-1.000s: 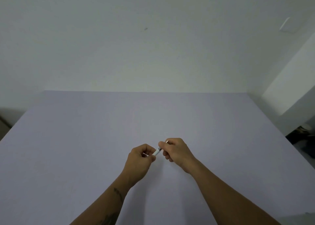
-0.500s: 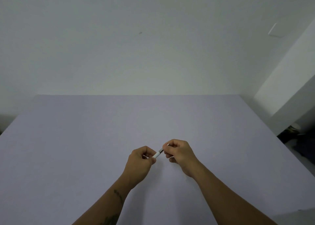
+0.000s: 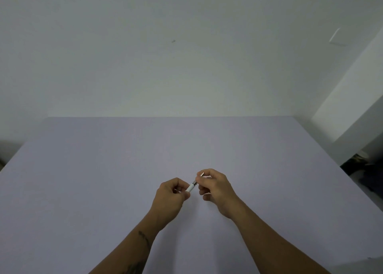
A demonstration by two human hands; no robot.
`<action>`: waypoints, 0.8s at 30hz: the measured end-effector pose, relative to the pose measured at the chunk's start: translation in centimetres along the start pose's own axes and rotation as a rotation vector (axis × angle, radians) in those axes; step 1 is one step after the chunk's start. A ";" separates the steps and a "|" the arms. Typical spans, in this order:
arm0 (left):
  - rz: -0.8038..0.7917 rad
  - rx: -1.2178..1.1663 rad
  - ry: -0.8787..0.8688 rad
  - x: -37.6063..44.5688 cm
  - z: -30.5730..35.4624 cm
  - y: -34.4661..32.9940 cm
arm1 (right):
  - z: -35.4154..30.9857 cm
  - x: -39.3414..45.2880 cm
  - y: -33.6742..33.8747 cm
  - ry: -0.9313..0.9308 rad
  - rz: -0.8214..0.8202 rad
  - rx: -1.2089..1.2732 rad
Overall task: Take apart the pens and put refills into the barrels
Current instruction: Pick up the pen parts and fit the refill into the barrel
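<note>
1. Both hands meet above the bare pale lavender tabletop, low and near the middle of the view. Between them is a slim white plastic pen, held clear of the surface and angled up toward the right.
2. The left hand is curled around the white barrel end, with only a short length of barrel showing past its fingertips.
3. The right hand pinches the pen's dark, metallic-looking front section; a small silvery tip pokes out above its thumb and forefinger (too small to say whether it is the nib or a loose part).
4. The step in hand looks like unscrewing or pulling the front section off the barrel. To do it well, I would keep the left grip firm and still, turn only with the right fingertips, and pull along the pen's axis so the refill does not bend.
5. Working low over the table is sensible, since a spring or small piece could drop.
6. Against the frame half a second ago, the right hand has lifted and drawn slightly away, its fingers looser, and the silvery tip is more exposed; the left hand has barely moved.
</note>
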State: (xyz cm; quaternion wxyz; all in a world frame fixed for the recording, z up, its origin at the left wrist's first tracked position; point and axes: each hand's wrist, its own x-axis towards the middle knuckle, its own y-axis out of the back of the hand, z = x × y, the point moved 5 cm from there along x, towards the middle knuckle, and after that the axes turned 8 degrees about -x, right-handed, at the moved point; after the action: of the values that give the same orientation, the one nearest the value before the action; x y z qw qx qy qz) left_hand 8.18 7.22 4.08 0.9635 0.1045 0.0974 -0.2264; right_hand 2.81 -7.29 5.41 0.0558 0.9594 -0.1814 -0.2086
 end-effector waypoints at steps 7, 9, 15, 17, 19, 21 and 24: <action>0.000 -0.002 0.009 0.3 0.0 0.4 | 0.0 0.4 -0.4 -0.042 0.021 0.046; -0.003 0.002 0.007 0.4 0.1 0.4 | -0.3 0.6 -0.6 -0.018 0.041 0.004; -0.006 -0.022 0.018 1.1 0.4 0.6 | -1.1 0.8 -0.6 -0.001 0.006 0.014; -0.008 -0.020 0.018 1.3 0.5 0.6 | -1.0 0.9 -0.4 -0.027 -0.016 0.081; -0.014 -0.008 0.026 1.5 0.4 0.6 | -0.9 1.0 -0.3 -0.036 -0.014 0.065; -0.021 0.004 0.039 1.7 0.2 0.6 | -0.9 1.1 -0.3 -0.043 -0.003 0.036; -0.034 0.010 0.040 1.9 0.1 0.6 | -1.0 1.3 -0.5 -0.040 0.023 -0.009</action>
State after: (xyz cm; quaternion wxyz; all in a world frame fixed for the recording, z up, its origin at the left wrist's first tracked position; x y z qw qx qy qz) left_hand 10.13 6.89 3.82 0.9569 0.1123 0.1170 -0.2410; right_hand 4.52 -7.33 5.73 0.0588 0.9527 -0.1924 -0.2277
